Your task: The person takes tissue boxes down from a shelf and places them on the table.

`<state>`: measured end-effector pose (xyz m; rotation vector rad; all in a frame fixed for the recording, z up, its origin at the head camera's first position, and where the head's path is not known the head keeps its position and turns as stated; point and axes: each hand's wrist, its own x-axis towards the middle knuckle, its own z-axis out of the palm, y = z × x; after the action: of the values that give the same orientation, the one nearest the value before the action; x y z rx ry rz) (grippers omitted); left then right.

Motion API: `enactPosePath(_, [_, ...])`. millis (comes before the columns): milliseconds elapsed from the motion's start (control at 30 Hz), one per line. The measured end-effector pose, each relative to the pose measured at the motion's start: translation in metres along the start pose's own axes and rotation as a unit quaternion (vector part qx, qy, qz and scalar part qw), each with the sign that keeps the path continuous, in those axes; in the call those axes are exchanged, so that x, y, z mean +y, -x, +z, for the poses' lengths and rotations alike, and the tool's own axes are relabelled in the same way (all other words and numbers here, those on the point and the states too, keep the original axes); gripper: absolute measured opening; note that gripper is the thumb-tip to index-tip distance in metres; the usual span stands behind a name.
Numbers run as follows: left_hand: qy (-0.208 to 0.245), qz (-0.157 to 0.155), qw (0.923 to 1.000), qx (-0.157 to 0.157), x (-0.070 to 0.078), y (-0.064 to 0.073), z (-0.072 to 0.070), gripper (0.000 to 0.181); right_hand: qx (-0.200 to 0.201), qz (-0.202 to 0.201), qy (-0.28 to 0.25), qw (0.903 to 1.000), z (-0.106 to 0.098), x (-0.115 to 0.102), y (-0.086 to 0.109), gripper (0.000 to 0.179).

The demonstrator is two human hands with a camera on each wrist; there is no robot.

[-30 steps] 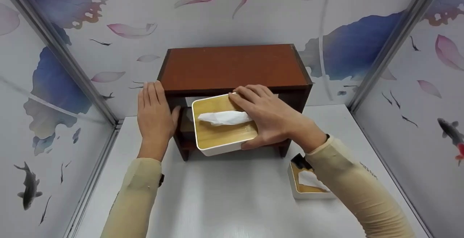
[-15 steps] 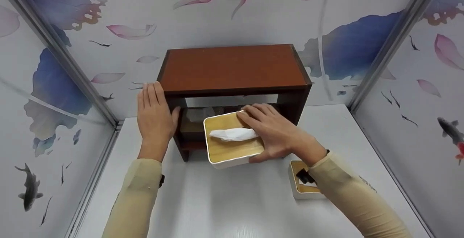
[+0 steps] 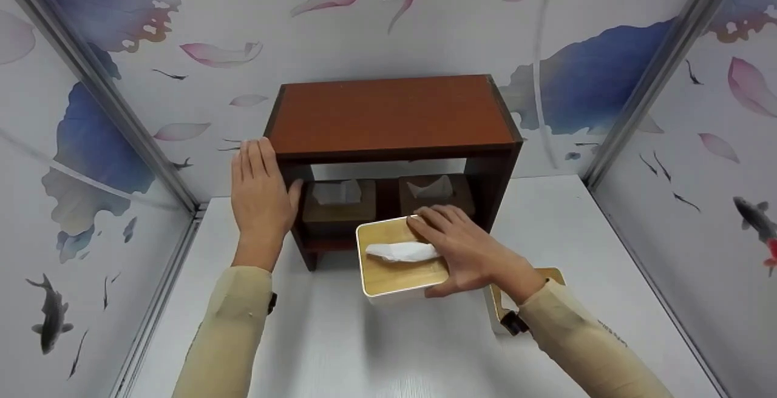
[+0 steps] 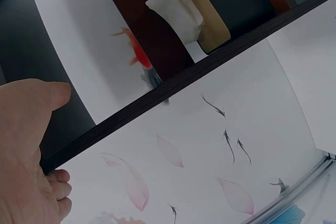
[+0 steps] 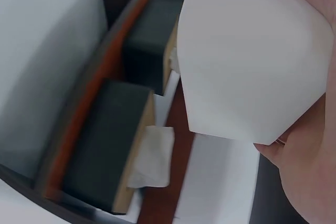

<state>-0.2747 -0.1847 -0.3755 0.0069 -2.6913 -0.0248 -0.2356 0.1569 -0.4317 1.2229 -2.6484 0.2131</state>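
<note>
My right hand [image 3: 467, 252] grips a white tissue box [image 3: 388, 233] with a wood-coloured lid and a white tissue in its slot. It is held in the air in front of a small brown shelf [image 3: 394, 116]. In the right wrist view the plain white side of this box hides part of the shelf. My left hand [image 3: 262, 199] holds the shelf's left side panel, thumb inside and fingers along the outside. Two dark tissue boxes with wooden lids stand inside the shelf, the left box [image 3: 340, 212] and the right box [image 3: 459, 204].
A second white tissue box [image 3: 552, 274] sits on the white table [image 3: 328, 337] at the right, partly covered by my right forearm. Printed wall panels [image 3: 425, 34] enclose the table at the back and both sides.
My right hand has moved the white tissue box down, toward me and slightly right, away from the shelf front. Both boxes inside the shelf now show. The left hand keeps its place.
</note>
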Motion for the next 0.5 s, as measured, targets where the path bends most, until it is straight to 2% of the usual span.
enactPosePath(500, [0.010, 0.000, 0.9999, 0.012, 0.001, 0.000, 0.001, 0.090, -0.023, 0.035, -0.033, 0.9985, 0.073, 0.009, 0.038, 0.115])
